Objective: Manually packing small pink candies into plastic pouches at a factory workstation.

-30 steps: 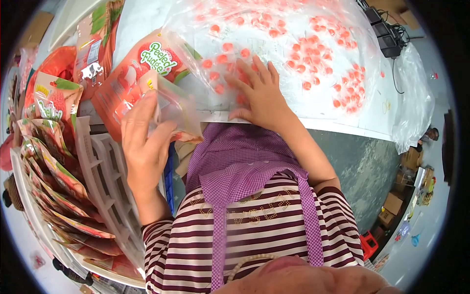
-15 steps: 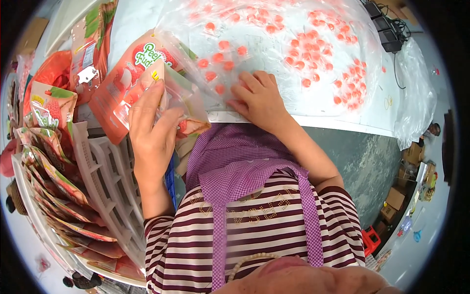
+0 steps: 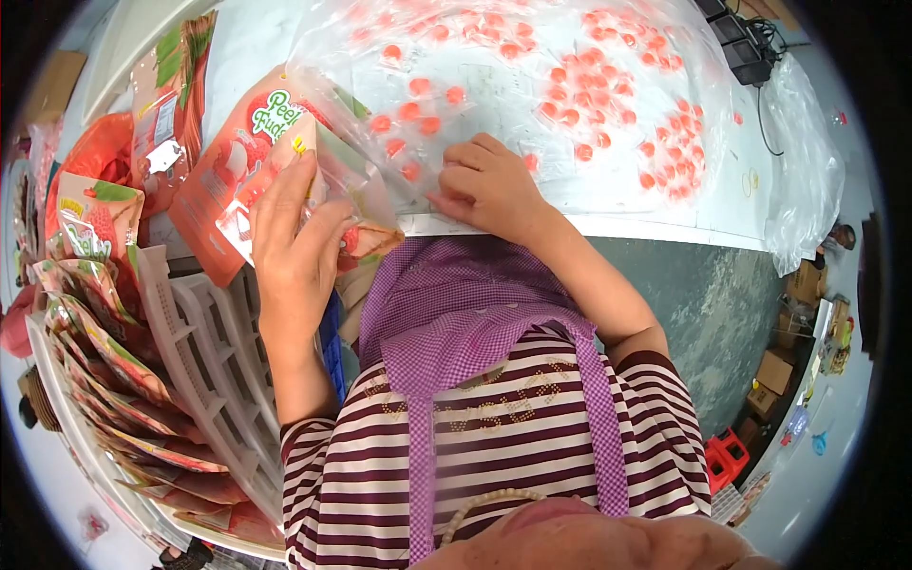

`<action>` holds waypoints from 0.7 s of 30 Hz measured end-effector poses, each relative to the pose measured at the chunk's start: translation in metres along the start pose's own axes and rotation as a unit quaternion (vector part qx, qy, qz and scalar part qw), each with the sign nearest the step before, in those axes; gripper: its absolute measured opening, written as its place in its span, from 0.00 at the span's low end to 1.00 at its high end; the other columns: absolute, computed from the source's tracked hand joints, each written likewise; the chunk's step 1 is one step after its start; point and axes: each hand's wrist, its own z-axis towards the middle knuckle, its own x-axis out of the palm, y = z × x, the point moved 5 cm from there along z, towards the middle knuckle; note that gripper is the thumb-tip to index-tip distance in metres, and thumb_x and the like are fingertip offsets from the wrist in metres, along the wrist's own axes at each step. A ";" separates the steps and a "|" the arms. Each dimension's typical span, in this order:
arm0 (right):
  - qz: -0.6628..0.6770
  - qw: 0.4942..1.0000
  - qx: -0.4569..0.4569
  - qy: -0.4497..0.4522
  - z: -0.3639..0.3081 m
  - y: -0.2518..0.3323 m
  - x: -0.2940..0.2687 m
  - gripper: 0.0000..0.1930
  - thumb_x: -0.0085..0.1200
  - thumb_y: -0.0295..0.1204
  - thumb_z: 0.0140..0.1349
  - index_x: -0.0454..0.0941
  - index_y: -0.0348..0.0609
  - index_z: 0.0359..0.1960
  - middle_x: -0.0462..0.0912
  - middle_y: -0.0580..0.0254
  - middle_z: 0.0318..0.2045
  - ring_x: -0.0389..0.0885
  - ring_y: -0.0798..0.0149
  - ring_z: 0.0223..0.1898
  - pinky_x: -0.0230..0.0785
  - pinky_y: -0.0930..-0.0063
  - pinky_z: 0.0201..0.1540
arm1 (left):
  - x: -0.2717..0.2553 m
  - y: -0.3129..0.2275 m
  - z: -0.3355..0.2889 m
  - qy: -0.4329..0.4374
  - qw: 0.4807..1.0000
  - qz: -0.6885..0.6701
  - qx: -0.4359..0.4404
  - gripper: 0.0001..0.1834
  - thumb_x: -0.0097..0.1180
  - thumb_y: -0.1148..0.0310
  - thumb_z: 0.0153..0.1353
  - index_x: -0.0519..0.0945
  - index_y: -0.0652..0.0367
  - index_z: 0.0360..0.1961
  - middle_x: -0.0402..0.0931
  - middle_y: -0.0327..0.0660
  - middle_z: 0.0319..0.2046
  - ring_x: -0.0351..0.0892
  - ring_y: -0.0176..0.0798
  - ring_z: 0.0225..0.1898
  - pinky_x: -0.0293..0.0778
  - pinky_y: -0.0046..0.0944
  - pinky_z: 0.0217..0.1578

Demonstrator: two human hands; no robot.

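Note:
A printed pink-and-red pouch (image 3: 356, 176) with a clear panel is in my left hand (image 3: 294, 237). My fingers lie over its face and the thumb is bent against it. Beneath it lies another large flat pink pouch (image 3: 214, 185) with fruit pictures. My right hand (image 3: 494, 190) is at the table's near edge, fingers curled in and thumb tucked below; whatever they may hold is hidden. Just left of that hand lie several red round candies (image 3: 408, 111) in clear wrappers. One more wrapped candy (image 3: 530, 162) shows right beside its fingers.
More wrapped candies (image 3: 584, 90) are spread on clear plastic film over the white table (image 3: 665, 228). Filled pouches (image 3: 133, 380) stand in a row at left beside white plastic crates (image 3: 204, 342). Black adapters with cables (image 3: 746, 52) sit at the far right, above a hanging plastic bag (image 3: 798, 171).
The fingers of my right hand have curled in more, and a candy now shows to their right. My left hand keeps its hold on the pouch. The whole view has shifted slightly.

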 end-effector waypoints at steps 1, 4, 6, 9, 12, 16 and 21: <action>0.014 1.000 0.005 -0.010 0.000 -0.001 0.000 0.12 0.65 0.29 0.41 0.70 0.47 0.20 0.73 0.65 0.31 0.70 0.59 0.30 0.67 0.70 0.31 | 0.000 -0.001 0.001 0.000 1.000 0.001 0.000 0.09 0.61 0.77 0.41 0.80 0.59 0.29 0.72 0.51 0.50 0.71 0.51 0.51 0.66 0.43 0.47; 0.039 0.999 0.029 -0.023 -0.002 -0.008 -0.001 0.12 0.64 0.28 0.42 0.70 0.46 0.21 0.73 0.64 0.31 0.71 0.59 0.31 0.67 0.71 0.31 | -0.001 -0.003 0.003 0.009 1.000 -0.001 0.001 0.10 0.61 0.77 0.42 0.80 0.59 0.29 0.72 0.50 0.50 0.71 0.51 0.51 0.66 0.43 0.48; 0.003 1.000 0.010 -0.010 -0.001 -0.004 0.000 0.12 0.64 0.28 0.42 0.71 0.46 0.23 0.74 0.63 0.33 0.71 0.58 0.32 0.67 0.70 0.33 | -0.001 0.001 0.002 0.015 0.999 -0.038 -0.019 0.10 0.61 0.78 0.42 0.80 0.59 0.30 0.72 0.51 0.51 0.70 0.51 0.53 0.66 0.43 0.50; -0.044 0.999 -0.005 -0.007 0.004 0.002 0.001 0.11 0.63 0.31 0.44 0.72 0.46 0.25 0.74 0.60 0.39 0.71 0.57 0.37 0.67 0.66 0.36 | 0.000 0.006 0.000 0.022 0.996 -0.079 -0.042 0.09 0.60 0.78 0.43 0.80 0.59 0.30 0.71 0.51 0.52 0.69 0.51 0.54 0.64 0.43 0.52; -0.061 0.998 0.018 0.020 0.003 0.008 0.000 0.12 0.61 0.34 0.46 0.73 0.46 0.30 0.73 0.58 0.46 0.70 0.55 0.42 0.65 0.62 0.41 | 0.001 0.012 -0.004 0.019 0.993 -0.096 -0.068 0.09 0.60 0.79 0.44 0.81 0.59 0.30 0.70 0.50 0.53 0.69 0.51 0.55 0.64 0.43 0.54; -0.076 0.994 0.039 0.061 0.000 0.016 0.000 0.15 0.60 0.35 0.47 0.75 0.47 0.37 0.72 0.58 0.47 0.68 0.54 0.44 0.62 0.60 0.45 | 0.003 0.013 -0.005 0.012 0.993 -0.100 -0.067 0.09 0.60 0.79 0.44 0.81 0.59 0.31 0.70 0.50 0.53 0.68 0.50 0.55 0.63 0.44 0.54; -0.085 0.993 0.032 0.079 -0.008 0.015 0.003 0.15 0.61 0.33 0.46 0.76 0.49 0.38 0.73 0.61 0.39 0.69 0.56 0.41 0.65 0.64 0.41 | 0.003 0.013 -0.005 0.006 0.994 -0.092 -0.065 0.09 0.60 0.79 0.44 0.80 0.59 0.30 0.70 0.51 0.53 0.68 0.51 0.56 0.63 0.44 0.55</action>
